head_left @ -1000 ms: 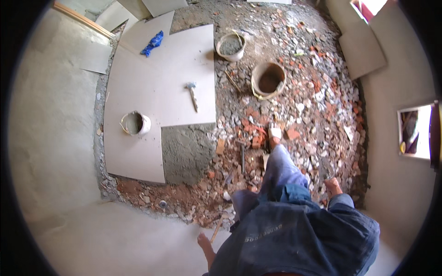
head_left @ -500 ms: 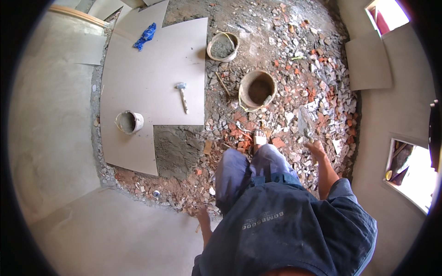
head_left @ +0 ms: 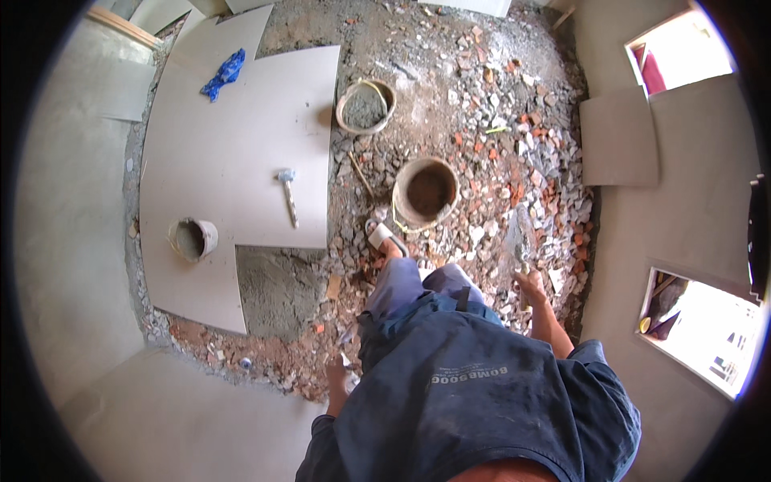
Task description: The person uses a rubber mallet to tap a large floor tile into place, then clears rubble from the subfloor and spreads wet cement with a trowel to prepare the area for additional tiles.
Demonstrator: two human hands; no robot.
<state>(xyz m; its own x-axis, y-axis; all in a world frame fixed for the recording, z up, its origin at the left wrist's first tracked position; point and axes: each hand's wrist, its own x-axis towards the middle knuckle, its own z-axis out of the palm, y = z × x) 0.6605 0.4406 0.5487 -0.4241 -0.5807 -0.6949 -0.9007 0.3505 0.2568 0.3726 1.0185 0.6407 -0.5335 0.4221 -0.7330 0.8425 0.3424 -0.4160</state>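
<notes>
My right hand is closed around the handle of a trowel. Its metal blade points away from me over the broken rubble. My left hand hangs low beside my body, above the rubble strip by the near wall; its fingers are too unclear to read. Ahead of my feet stands a large bucket with a pale handle and a dark inside. Further off, a second bucket holds grey mortar. A small white bucket and a mallet rest on the pale floor tiles to the left.
Wet grey mortar fills the notch beside the tile edge. A crumpled blue plastic piece lies on the far tiles. Loose stones and brick bits cover the uneven ground. A loose panel leans on the right wall, and a stick lies near the buckets.
My left foot has stepped forward beside the large bucket. The view has shifted, so tiles and buckets sit further left and lower. The trowel stays in my right hand.
</notes>
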